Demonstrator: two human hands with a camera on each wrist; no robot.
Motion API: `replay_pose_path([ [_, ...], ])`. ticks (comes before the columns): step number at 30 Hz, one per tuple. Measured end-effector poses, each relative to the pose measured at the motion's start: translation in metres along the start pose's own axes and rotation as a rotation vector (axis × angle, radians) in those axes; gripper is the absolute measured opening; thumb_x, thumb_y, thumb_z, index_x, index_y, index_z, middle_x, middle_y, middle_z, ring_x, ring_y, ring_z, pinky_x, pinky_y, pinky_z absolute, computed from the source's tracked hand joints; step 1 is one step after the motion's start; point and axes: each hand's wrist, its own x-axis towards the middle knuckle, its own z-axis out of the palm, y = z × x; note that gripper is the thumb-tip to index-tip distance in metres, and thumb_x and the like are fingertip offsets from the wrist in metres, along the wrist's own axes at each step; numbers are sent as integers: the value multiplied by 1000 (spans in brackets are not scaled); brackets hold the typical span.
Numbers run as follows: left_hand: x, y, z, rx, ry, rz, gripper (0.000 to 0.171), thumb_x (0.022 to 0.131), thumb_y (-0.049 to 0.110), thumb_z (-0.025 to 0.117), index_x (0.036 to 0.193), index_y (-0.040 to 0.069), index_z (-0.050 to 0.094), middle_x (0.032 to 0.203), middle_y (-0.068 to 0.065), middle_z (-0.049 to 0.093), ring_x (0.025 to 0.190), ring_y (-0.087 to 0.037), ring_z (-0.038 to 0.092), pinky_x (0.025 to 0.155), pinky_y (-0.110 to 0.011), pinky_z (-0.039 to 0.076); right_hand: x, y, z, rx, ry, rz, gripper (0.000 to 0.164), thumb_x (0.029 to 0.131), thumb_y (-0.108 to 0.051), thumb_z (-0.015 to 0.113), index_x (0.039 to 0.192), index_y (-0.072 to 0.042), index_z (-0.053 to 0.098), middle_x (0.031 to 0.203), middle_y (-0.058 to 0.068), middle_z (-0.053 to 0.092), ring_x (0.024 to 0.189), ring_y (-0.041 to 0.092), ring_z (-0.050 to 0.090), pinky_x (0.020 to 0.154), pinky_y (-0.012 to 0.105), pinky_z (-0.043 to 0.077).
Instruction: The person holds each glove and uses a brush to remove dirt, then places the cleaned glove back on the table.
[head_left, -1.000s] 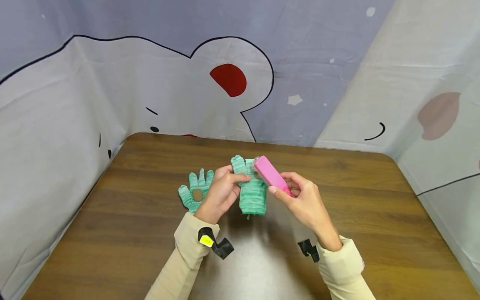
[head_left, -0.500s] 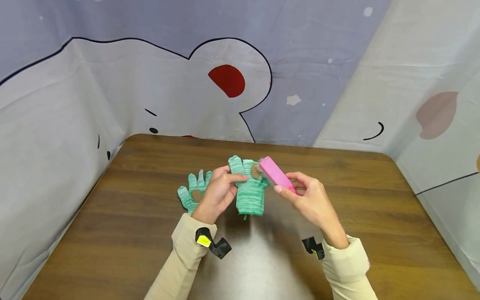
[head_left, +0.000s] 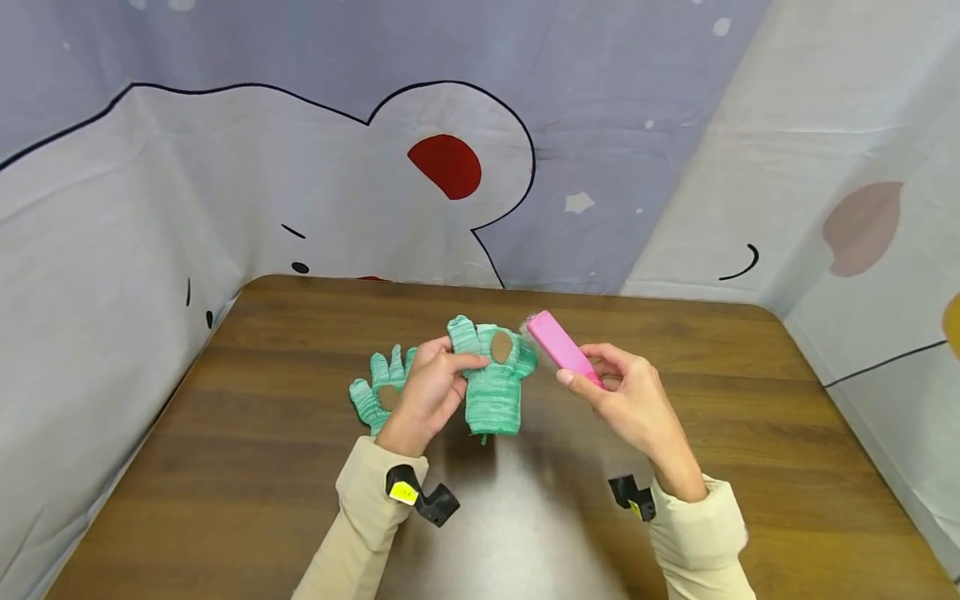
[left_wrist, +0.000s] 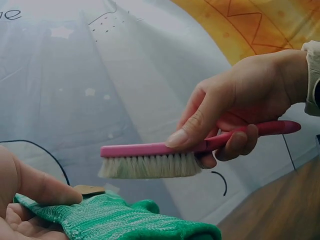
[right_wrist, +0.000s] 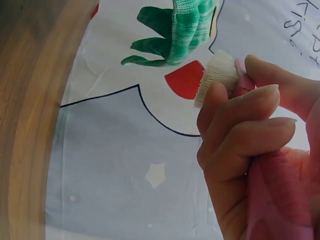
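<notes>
My left hand (head_left: 431, 387) pinches a green striped knit glove (head_left: 495, 396) between thumb and fingers, holding it up over the table. A brown oval patch (head_left: 501, 347) shows on the glove, and the glove's fingers droop on the far side. My right hand (head_left: 626, 396) grips a pink brush (head_left: 562, 346) by its handle. In the left wrist view the brush's pale bristles (left_wrist: 150, 166) face down, a small gap above the glove. The right wrist view shows the bristles pointing toward the hanging glove (right_wrist: 187, 32).
A second green glove (head_left: 367, 404) with a brown patch lies on the wooden table (head_left: 225, 467), partly behind my left hand. A printed cloth (head_left: 337, 183) hangs behind and at the sides of the table. Black camera mounts sit on both wrists.
The brush has come off the glove, moving a little to the right, and the brown patch is now fully uncovered. My left hand keeps its pinch on the glove.
</notes>
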Motion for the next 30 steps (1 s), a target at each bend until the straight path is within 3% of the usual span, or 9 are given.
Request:
replay_pose_path([
  [9, -2, -3, 7, -28, -21, 41, 21, 78, -17, 48, 96, -6, 49, 90, -8, 54, 85, -17, 57, 77, -27, 50, -2, -6, 0, 82, 28, 4, 39, 79, -28, 72, 110, -7, 60, 87, 14, 66, 58, 15, 59, 48, 29, 49],
  [17, -1, -6, 10, -63, -22, 80, 19, 79, -16, 47, 94, -5, 50, 89, -8, 53, 85, -17, 55, 76, -26, 49, -3, -12, 9, 165, 19, 45, 41, 79, -31, 72, 111, -9, 59, 86, 18, 64, 47, 12, 48, 45, 25, 44],
  [30, 0, -10, 9, -102, -10, 66, 19, 82, -15, 46, 98, -5, 50, 91, -7, 55, 86, -17, 56, 77, -29, 50, -6, -32, 27, 235, 32, 46, 38, 79, -26, 72, 110, -7, 60, 85, 16, 64, 53, 14, 53, 48, 27, 46],
])
